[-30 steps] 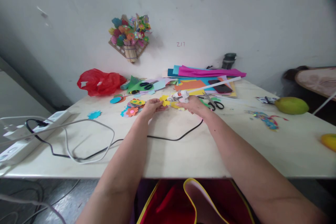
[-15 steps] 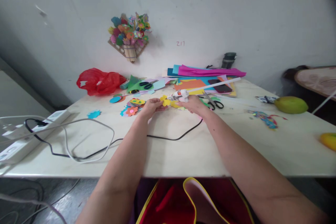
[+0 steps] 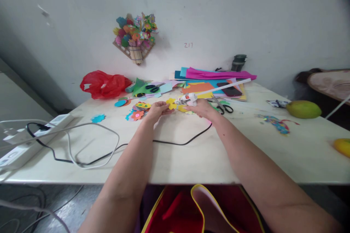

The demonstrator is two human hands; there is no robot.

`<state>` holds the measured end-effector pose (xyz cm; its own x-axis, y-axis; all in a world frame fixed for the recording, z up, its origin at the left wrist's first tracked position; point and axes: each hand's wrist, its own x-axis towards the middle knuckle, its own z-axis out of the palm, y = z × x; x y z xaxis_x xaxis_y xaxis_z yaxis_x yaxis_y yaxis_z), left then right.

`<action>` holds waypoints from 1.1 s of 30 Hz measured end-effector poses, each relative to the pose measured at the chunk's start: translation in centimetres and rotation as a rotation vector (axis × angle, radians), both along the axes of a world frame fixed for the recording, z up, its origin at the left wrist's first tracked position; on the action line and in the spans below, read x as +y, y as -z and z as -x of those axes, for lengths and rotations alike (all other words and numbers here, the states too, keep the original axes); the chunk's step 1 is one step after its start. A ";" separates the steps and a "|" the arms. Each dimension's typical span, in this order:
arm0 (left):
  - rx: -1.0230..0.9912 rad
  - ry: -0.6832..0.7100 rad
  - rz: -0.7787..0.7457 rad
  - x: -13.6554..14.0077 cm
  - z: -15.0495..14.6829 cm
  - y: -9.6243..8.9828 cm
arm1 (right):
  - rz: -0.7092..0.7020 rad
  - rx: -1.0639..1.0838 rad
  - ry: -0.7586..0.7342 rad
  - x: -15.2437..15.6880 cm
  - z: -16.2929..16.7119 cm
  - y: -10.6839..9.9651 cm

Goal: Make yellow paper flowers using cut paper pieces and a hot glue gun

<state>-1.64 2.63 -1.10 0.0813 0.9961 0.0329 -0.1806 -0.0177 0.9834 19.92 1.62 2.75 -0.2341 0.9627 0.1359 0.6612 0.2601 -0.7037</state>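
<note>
My left hand pinches a yellow flower cutout by its left edge, above the middle of the table. My right hand is wrapped round a white hot glue gun, whose nozzle end points left at the flower. A long white glue stick sticks out of the gun's back, up to the right. Whether the nozzle touches the flower I cannot tell. Left of my left hand lie flower cutouts, among them an orange flower with a pink centre. Black-handled scissors lie just right of my right hand.
A power strip and looped white and black cables cover the table's left side. A red plastic bag and coloured sheets line the back. At right are a green-yellow fruit and a blue patterned item.
Almost nothing differs. The glue gun and its stick have tilted very slightly, and both hands stay in nearly the same place.
</note>
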 end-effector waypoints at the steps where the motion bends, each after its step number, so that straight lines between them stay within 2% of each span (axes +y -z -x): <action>1: -0.002 0.000 0.003 0.0 0.0 0.0 | -0.004 -0.003 0.003 0.0 0.0 0.0; 15: 0.021 0.014 0.027 -0.3 -0.3 -0.3 | -0.042 0.005 -0.018 0.3 0.1 0.4; 26: 0.005 0.010 -0.006 -0.2 -0.1 -0.1 | 0.018 0.029 0.003 0.0 0.0 0.0; 33: 0.019 0.022 0.024 -0.2 -0.3 -0.2 | -0.033 0.040 -0.044 0.3 0.0 0.5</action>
